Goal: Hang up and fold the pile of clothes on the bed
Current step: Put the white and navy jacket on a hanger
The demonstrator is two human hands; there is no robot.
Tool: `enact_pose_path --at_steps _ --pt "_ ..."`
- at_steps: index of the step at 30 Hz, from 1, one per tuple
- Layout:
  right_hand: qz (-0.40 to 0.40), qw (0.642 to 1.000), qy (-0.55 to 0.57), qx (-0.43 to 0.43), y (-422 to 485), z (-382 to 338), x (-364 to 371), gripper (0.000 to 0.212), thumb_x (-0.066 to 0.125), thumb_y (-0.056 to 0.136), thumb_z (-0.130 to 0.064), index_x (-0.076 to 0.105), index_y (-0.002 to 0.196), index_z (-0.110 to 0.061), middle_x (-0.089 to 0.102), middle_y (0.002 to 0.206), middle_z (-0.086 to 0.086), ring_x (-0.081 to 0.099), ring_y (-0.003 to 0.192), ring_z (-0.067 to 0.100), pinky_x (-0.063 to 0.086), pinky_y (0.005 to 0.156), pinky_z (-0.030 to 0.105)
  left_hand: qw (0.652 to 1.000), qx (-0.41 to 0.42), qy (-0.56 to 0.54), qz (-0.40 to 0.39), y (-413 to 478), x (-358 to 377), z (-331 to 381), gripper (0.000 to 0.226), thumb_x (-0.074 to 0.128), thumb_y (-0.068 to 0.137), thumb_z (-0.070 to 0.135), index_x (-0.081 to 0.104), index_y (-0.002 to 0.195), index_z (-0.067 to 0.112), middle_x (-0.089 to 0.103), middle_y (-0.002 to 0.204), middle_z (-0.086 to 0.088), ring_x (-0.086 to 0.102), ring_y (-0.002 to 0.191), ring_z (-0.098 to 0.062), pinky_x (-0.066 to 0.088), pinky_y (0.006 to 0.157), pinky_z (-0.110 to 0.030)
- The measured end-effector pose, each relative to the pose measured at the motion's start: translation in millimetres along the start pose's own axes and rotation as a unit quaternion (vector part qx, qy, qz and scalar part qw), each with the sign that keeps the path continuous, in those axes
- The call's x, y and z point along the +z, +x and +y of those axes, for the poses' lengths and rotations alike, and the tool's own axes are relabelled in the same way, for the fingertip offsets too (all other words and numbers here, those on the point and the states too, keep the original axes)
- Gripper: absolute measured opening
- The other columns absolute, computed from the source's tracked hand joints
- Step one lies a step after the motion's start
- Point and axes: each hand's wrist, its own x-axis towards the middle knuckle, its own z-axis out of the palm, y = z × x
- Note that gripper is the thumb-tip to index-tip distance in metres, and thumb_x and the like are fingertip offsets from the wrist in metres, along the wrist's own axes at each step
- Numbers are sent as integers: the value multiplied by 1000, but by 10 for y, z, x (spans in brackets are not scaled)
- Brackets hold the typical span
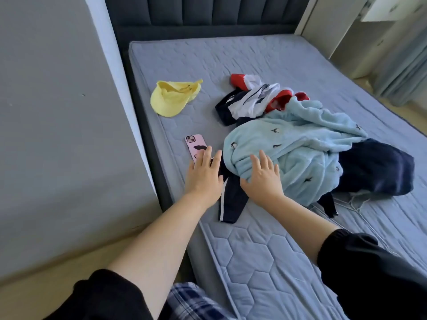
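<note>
Nearest us: checked trousers point(189, 299) at the bottom edge, flanked by black sleeves point(369, 273) pushed up both forearms. Both arms reach out over the bed point(254, 262).

We note the left grip point(203, 179) open, fingers straight and together. The fingertips lie over the near end of a pink phone point(194, 144); whether they press it we cannot tell.

Right grip point(261, 179) open too, fingers spread flat on the near-left edge of the light blue fleece point(288, 158).

The pile of clothes point(300, 125) sits mid-bed, ahead and to the right of both grips. The fleece tops it.

- A navy striped garment point(231, 202) trails out between the two grips.
- A dark navy garment point(374, 167) lies at the pile's right.
- A red-and-white garment point(251, 98) lies at the far side.

Yellow cap point(172, 98) lies apart, far left, towards the headboard point(208, 15).
</note>
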Motion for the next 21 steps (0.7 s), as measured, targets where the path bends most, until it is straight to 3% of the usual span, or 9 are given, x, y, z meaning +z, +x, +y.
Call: enact_pose_path --at_steps 3,7,10,13,17,21 --pt "-18 999 -35 -4 115 398 433 91 56 83 -56 4 151 -24 -7 160 7 -4 147 26 3 116 52 1000 -31 -6 2 129 673 110 65 41 98 34 8 152 17 4 159 -8 5 146 -28 18 115 -46" --pt "6 990 -134 -42 381 978 658 106 57 75 -69 -7 150 -31 -20 157 6 -13 146 30 -5 113 58 988 -101 -82 -80 201 1526 375 65 37 99 36 2 153 24 -3 161 -2 -1 147 -26 15 117 -46" --pt "-12 984 -168 -61 514 1357 738 110 61 75 -65 -19 146 -38 -20 156 7 -9 146 31 0 112 61 978 -129 -89 -137 30 2080 500 64 36 99 39 3 153 25 -6 161 1 -6 147 -25 12 117 -47" --pt "-11 969 -226 -102 598 1501 864 109 63 80 -50 -24 145 -36 -6 156 14 9 142 34 15 112 60 989 -123 -18 -80 -212 2403 479 63 36 99 41 8 153 25 -2 161 1 -1 147 -24 9 118 -41" --pt "-2 970 -212 -120 717 1448 888 96 65 83 -33 -3 151 -31 21 147 14 31 129 34 33 104 47 994 -94 0 -52 -288 2408 369 57 39 100 39 18 152 28 7 160 5 11 146 -19 20 116 -35" --pt "33 979 -134 -151 710 1378 823 53 53 88 -13 35 138 -17 55 119 11 50 110 31 42 83 38 992 -107 -59 -33 -271 2333 395 48 43 99 34 36 146 26 19 158 7 17 144 -19 22 116 -37"
